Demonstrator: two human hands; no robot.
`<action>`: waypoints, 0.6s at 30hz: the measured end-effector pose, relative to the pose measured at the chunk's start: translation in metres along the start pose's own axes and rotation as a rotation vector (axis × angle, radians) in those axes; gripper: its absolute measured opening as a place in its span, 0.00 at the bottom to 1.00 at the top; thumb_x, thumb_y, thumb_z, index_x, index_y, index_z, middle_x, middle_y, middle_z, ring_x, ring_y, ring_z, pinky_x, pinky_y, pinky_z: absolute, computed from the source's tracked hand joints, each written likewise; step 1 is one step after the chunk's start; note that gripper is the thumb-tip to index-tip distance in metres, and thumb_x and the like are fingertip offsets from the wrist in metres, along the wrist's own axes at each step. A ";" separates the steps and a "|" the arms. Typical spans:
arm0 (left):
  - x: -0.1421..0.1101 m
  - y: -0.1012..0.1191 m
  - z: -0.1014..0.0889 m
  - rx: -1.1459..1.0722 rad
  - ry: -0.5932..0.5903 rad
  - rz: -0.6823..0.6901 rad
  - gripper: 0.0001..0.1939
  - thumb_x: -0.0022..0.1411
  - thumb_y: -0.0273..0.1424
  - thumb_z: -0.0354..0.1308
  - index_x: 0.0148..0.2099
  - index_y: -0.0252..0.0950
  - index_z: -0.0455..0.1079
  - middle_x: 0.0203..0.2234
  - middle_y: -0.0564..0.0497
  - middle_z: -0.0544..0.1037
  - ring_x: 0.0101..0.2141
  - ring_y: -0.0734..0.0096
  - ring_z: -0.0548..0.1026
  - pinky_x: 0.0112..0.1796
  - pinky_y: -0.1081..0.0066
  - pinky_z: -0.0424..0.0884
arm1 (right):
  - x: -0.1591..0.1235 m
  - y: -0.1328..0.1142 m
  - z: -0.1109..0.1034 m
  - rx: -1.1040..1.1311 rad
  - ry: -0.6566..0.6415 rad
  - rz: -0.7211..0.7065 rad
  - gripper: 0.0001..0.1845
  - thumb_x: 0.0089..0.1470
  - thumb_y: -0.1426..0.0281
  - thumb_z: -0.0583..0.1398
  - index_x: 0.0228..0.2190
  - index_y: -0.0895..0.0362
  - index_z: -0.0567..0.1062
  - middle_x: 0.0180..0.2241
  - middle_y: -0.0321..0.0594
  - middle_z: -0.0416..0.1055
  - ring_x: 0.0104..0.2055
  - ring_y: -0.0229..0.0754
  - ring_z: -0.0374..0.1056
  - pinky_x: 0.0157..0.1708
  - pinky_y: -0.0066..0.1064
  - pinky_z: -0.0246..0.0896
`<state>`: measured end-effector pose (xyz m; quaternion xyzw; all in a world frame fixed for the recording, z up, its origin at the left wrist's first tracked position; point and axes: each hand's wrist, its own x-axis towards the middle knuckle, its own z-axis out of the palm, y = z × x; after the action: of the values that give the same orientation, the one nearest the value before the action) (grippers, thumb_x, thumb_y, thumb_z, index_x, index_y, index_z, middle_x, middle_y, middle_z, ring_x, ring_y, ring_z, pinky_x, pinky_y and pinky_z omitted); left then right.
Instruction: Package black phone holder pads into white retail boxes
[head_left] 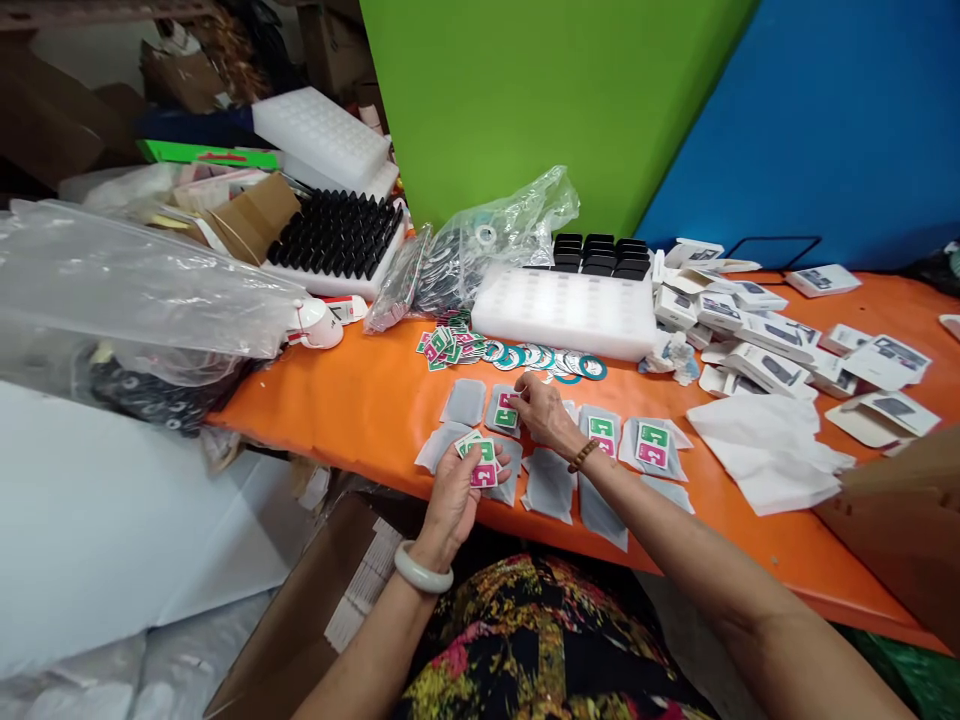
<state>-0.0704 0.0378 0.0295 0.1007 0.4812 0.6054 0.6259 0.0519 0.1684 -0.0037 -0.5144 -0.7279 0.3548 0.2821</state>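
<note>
My left hand (pixel 456 487) is closed on a small stack of pink-and-green packets (pixel 481 461), held just above the near edge of the orange table (pixel 360 400). My right hand (pixel 544 412) pinches a pink-and-green packet (pixel 508 410) lying on a grey pouch (pixel 501 412). More grey pouches (pixel 551 482) lie in rows around both hands; two to the right carry a packet each (pixel 602 433) (pixel 653 444).
A loose pile of packets (pixel 448 345) and teal rings (pixel 555 358) lies behind the pouches. A white foam tray (pixel 566 310), black caps (pixel 600 253), plastic bags (pixel 487 250), small white boxes (pixel 757 340) and white sheets (pixel 772 450) fill the table. Cardboard boxes stand below left.
</note>
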 end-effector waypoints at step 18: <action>0.003 0.006 -0.010 -0.038 0.037 0.108 0.24 0.44 0.38 0.71 0.41 0.34 0.68 0.30 0.52 0.78 0.27 0.71 0.77 0.31 0.71 0.75 | -0.016 -0.038 -0.002 0.616 -0.488 0.193 0.17 0.40 0.58 0.66 0.22 0.56 0.67 0.15 0.28 0.59 0.17 0.30 0.52 0.17 0.25 0.43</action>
<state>-0.0819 0.0373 0.0275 0.1034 0.4749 0.6490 0.5853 0.0378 0.1452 0.0278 -0.3724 -0.5815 0.6928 0.2075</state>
